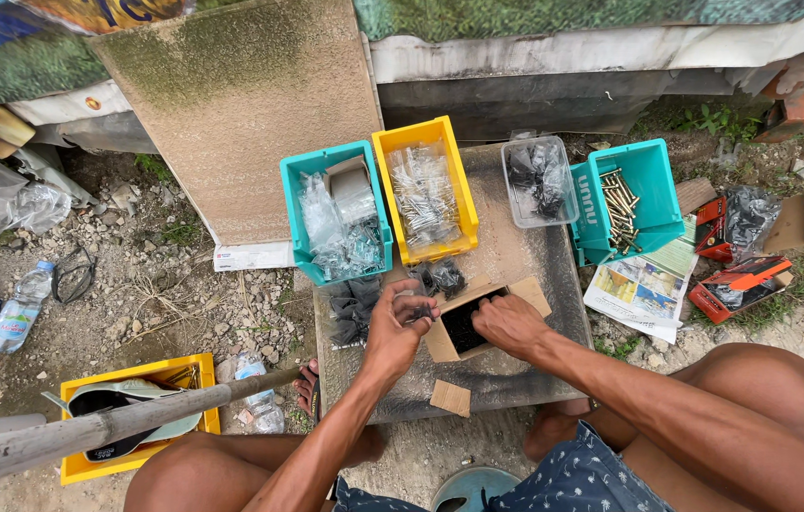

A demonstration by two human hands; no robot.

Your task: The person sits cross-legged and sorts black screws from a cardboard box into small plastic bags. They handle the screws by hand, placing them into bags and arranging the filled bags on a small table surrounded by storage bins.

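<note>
A small open cardboard box point(447, 345) full of black screws lies on a flat stone slab point(525, 248) in front of me. My right hand point(510, 324) rests on the box's right side with its fingers over the opening. My left hand point(398, 324) is at the box's left edge, pinching a few black screws. Small bags of black screws point(442, 277) lie just beyond the box, and more dark bags point(353, 308) sit to its left.
A teal bin point(300, 202) and a yellow bin point(464, 185) hold bagged silver screws. A clear tub point(539, 178) holds black screws; another teal bin point(653, 178) holds brass screws. Red boxes point(739, 284), a leaflet point(639, 289), a yellow bin point(184, 370), a pole point(99, 429) and bottles point(21, 308) lie around.
</note>
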